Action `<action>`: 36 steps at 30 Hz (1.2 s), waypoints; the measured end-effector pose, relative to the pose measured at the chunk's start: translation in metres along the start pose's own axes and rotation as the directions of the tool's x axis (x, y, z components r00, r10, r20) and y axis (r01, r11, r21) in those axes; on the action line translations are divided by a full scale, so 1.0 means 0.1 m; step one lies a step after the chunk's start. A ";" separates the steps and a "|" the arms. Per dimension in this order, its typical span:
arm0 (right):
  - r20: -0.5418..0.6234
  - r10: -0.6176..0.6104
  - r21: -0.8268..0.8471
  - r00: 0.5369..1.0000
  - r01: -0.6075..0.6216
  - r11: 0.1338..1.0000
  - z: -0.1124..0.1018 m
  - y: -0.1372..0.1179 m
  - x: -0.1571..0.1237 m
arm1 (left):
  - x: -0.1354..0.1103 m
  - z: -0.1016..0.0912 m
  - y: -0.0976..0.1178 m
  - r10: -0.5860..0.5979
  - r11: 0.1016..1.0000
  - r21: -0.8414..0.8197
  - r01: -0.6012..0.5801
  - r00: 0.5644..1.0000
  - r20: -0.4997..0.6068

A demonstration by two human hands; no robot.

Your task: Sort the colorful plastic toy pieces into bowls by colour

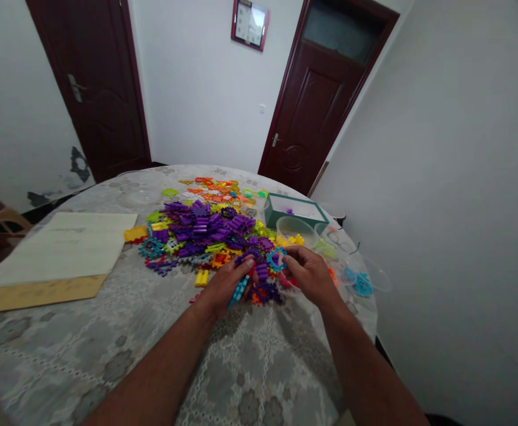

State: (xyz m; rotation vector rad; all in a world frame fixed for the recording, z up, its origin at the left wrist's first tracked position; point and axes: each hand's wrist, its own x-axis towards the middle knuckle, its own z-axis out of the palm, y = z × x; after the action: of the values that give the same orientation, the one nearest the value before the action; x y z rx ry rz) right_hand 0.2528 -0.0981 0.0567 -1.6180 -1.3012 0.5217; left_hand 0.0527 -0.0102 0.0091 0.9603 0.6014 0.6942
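My left hand [229, 285] is closed around several plastic building pieces; a light blue toothed piece [238, 291] sticks out below the thumb, with purple and red ones partly hidden by the fingers. Between the thumb and fingers of my right hand [308, 273] is a blue gear-edged building piece [276, 259] with an open middle. Both hands are at the near edge of a large heap of purple building pieces [210, 228], mixed with yellow, green, orange and teal ones. A yellow piece [201, 278] lies just left of my left hand.
Behind my right hand stand a clear round tub [296, 228] with yellow pieces and a green-edged box [274, 219]. Glasses [344, 244] and blue pieces [362, 284] in clear containers lie to the right. Orange pieces [214, 193] spread behind the heap; a cream board [59, 245] lies left.
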 end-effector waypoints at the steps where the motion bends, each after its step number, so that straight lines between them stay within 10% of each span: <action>1: 0.012 -0.004 -0.011 1.000 0.004 1.000 -0.04 0.01 -0.02 | 0.00 0.00 0.00 -0.001 1.000 0.004 0.001 1.000 -0.015; 6: 0.084 -0.009 -0.066 0.996 0.015 0.998 -0.30 0.08 -0.19 | 0.03 -0.03 -0.01 -0.008 0.999 0.045 0.010 0.999 -0.048; 10: -0.131 0.014 -0.128 0.991 -0.031 0.991 -0.64 0.25 -0.30 | 0.04 -0.04 0.00 -0.028 0.997 0.073 0.032 0.998 -0.055; 16: -0.599 -0.055 -0.290 0.799 -0.153 0.945 -1.42 0.64 -0.42 | 0.05 -0.05 0.01 -0.031 0.999 0.043 0.033 0.998 -0.046; 22: -0.658 -0.215 -0.543 0.721 -0.257 0.799 -1.92 0.94 -0.43 | 0.08 -0.11 -0.03 -0.067 0.996 0.064 0.066 0.998 0.015; 29: -0.632 -0.203 -0.596 0.748 -0.303 0.744 -1.82 1.10 -0.40 | 0.08 -0.13 -0.02 -0.101 0.992 0.081 0.095 0.993 0.064; 36: -0.465 -0.222 -0.478 0.857 -0.032 0.878 -0.99 0.61 -0.59 | 0.02 -0.07 -0.03 -0.079 0.996 0.044 0.077 0.996 0.051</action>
State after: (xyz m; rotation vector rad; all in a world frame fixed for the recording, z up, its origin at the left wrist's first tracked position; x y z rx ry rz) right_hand 0.3425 -0.1906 0.0347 -1.8991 -1.1364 -0.3179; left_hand 0.0494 -0.0064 0.0034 0.9855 0.6059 0.5871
